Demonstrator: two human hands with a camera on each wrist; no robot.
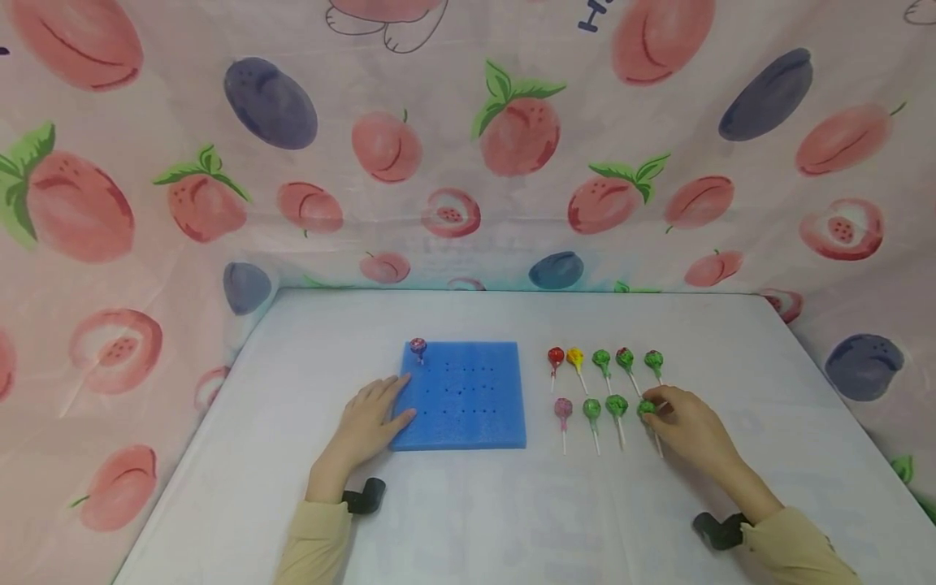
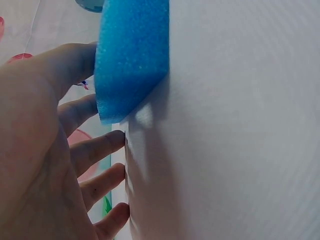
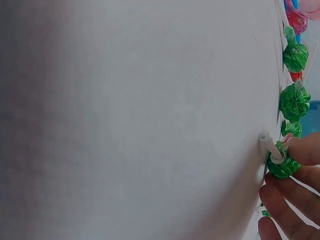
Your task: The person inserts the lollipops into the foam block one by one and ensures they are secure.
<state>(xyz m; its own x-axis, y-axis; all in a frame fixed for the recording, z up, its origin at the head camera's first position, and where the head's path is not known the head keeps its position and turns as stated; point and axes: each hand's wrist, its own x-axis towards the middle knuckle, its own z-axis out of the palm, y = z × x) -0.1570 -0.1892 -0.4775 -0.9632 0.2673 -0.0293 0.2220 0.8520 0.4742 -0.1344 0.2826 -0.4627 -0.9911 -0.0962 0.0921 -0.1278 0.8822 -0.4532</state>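
A blue foam block (image 1: 471, 431) with small holes lies on the table. One purple-red wrapped lollipop (image 1: 418, 348) stands upright in its far left corner. My left hand (image 1: 366, 421) rests against the block's left edge, thumb and fingers spread; the left wrist view shows the foam's side (image 2: 132, 60) beside those extended fingers. On the right, my right hand (image 1: 691, 426) pinches a green lollipop (image 3: 283, 167) by its wrapped head, between thumb and fingers, at the near row's right end. Its stick still points toward the table's front.
Two rows of lollipops lie right of the block. The far row has a red one (image 1: 556, 357), a yellow one (image 1: 575, 358) and several green ones (image 1: 601, 361). A pink one (image 1: 563, 409) begins the near row. Fruit-print cloth (image 1: 453, 162) hangs behind the white table (image 1: 468, 520).
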